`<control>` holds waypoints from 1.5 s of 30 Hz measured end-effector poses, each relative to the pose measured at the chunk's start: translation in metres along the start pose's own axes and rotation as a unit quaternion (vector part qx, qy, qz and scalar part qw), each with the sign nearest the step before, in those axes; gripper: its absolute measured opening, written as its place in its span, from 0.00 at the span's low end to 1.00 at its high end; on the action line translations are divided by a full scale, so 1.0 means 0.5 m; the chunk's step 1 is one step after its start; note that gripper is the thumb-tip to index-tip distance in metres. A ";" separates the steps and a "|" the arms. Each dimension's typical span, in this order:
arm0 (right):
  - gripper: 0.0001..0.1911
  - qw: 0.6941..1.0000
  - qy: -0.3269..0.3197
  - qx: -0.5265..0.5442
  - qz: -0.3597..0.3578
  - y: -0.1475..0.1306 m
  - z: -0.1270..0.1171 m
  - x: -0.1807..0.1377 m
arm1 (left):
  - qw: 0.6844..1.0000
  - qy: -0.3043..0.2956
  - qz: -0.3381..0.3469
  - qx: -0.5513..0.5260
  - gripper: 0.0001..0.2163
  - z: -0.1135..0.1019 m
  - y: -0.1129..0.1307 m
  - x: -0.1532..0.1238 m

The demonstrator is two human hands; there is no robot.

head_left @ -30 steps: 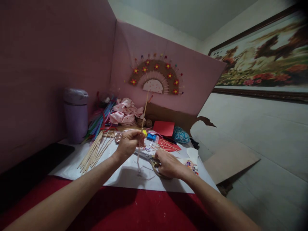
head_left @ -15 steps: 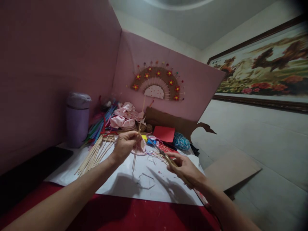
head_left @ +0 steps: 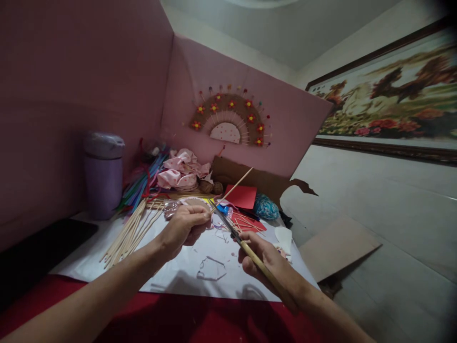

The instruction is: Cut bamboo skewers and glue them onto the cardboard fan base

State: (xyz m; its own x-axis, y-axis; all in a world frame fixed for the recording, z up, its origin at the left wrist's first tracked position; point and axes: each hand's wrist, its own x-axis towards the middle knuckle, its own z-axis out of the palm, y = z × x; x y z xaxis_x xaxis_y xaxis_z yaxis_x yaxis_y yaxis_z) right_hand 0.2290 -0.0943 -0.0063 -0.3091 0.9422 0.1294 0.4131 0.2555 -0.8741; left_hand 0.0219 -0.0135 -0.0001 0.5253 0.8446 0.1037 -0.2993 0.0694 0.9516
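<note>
Below, white sheet point(head_left: 178, 274) over red surface point(head_left: 143, 317); pink panel point(head_left: 289, 126) behind scissors point(head_left: 250, 252).

stick point(head_left: 238, 183) in left hand point(head_left: 185, 226) | scissors point(head_left: 254, 257) in right hand point(head_left: 276, 264) | stick pile point(head_left: 126, 233) on paper point(head_left: 167, 278), left | bottle point(head_left: 104, 178) behind-left of pile | yarn point(head_left: 266, 207) right of cloth point(head_left: 183, 171) | board point(head_left: 289, 124) behind both

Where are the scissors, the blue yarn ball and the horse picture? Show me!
Scissors point(head_left: 257, 260): head view, on the handle.
Blue yarn ball point(head_left: 266, 207): head view, middle of the ball.
Horse picture point(head_left: 389, 101): head view, middle of the painted scene.
</note>
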 end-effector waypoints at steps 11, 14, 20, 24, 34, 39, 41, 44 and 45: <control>0.29 1.000 0.008 -0.016 -0.009 -0.012 0.009 0.009 | 0.998 -0.006 -0.024 0.050 0.12 0.005 -0.004 -0.008; 0.29 1.000 0.007 -0.020 -0.006 -0.015 0.010 0.010 | 0.998 -0.007 -0.026 0.056 0.10 0.007 -0.003 -0.008; 0.29 0.999 0.006 -0.037 0.001 -0.022 0.010 0.013 | 0.997 -0.007 -0.023 0.072 0.10 0.007 -0.002 -0.009; 0.28 1.000 0.008 -0.020 0.002 -0.014 0.009 0.013 | 0.996 -0.007 -0.014 0.090 0.10 0.006 -0.003 -0.008; 0.22 0.998 0.043 -0.038 0.005 -0.033 0.026 0.015 | 0.960 0.033 0.135 0.241 0.09 0.006 -0.009 -0.014; 0.18 0.995 0.068 -0.074 0.005 -0.028 0.032 0.011 | 0.908 0.047 0.195 0.368 0.12 0.011 -0.014 -0.016; 0.18 0.994 0.078 -0.074 0.004 -0.026 0.033 0.009 | 0.861 0.064 0.228 0.449 0.13 0.013 -0.019 -0.017; 0.18 0.995 0.081 -0.058 0.001 -0.023 0.036 0.008 | 0.769 0.085 0.274 0.571 0.10 0.012 -0.032 -0.015; 0.18 0.995 0.081 -0.053 -0.003 -0.022 0.037 0.008 | 0.738 0.091 0.286 0.604 0.09 0.010 -0.036 -0.014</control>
State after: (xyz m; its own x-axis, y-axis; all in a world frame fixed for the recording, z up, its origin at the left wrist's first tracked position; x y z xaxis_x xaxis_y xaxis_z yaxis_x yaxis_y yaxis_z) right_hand 0.2073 -0.0974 -0.0049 -0.1723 0.9611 0.2158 0.5030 0.2742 -0.8196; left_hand 0.0277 -0.0234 -0.0165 0.4400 0.6168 0.6526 0.5560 -0.7578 0.3413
